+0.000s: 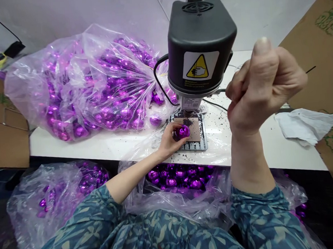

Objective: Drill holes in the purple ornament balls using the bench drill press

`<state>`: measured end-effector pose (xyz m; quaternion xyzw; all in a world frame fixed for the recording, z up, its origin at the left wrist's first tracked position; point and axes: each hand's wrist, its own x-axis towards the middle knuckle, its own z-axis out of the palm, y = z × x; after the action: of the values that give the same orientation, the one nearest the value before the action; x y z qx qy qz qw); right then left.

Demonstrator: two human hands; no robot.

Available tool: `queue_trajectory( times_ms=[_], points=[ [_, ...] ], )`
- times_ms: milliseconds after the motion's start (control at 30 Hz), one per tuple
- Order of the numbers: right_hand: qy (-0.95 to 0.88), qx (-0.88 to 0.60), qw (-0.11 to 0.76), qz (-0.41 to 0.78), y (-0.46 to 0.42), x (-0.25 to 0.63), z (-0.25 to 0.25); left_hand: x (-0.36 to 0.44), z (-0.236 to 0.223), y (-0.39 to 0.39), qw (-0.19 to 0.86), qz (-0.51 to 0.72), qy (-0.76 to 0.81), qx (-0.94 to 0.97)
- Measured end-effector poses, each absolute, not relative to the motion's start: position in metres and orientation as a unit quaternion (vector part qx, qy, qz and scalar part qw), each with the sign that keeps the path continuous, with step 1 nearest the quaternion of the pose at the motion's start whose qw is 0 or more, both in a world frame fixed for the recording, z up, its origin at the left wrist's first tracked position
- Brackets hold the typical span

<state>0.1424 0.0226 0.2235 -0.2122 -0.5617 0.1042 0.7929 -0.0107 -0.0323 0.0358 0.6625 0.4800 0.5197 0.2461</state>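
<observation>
My left hand (170,140) pinches a shiny purple bauble (184,131) between thumb and fingers. The bauble is over a brown board (195,136) on the metal base plate (203,144) of a bench press (202,36). Dark flecks lie on the board under the press head. My right hand (262,84) is raised to the right of the press, its fingers closed in a fist. A thin dark lever (222,90) runs from the machine into that fist; the grip itself is hidden by the fingers.
A large clear bag (96,83) full of purple faceted baubles lies on the white table (80,146) at left. Below the front edge, an open plastic-lined container holds more baubles (181,176). Cardboard boxes (317,55) stand at both sides. White paper (304,125) lies at right.
</observation>
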Motion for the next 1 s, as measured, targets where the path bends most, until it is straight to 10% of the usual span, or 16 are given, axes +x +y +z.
queue_trajectory(
  times_ms=[367,600,733,1000],
  points=[
    [-0.533,-0.194,0.815,0.122,0.029,0.14,0.221,-0.075,-0.004,-0.184,0.236,0.032,0.444,0.864],
    [-0.524,-0.201,0.818,0.128,0.027,0.141,0.221,-0.085,0.045,-0.107,0.339,0.208,0.394,0.828],
    [-0.528,-0.197,0.816,0.129,0.027,0.143,0.221,-0.105,0.076,0.014,0.156,0.389,0.522,0.743],
    [-0.531,-0.176,0.821,0.116,0.027,0.141,0.22,-0.107,0.048,0.153,0.157,0.355,0.629,0.674]
  ],
)
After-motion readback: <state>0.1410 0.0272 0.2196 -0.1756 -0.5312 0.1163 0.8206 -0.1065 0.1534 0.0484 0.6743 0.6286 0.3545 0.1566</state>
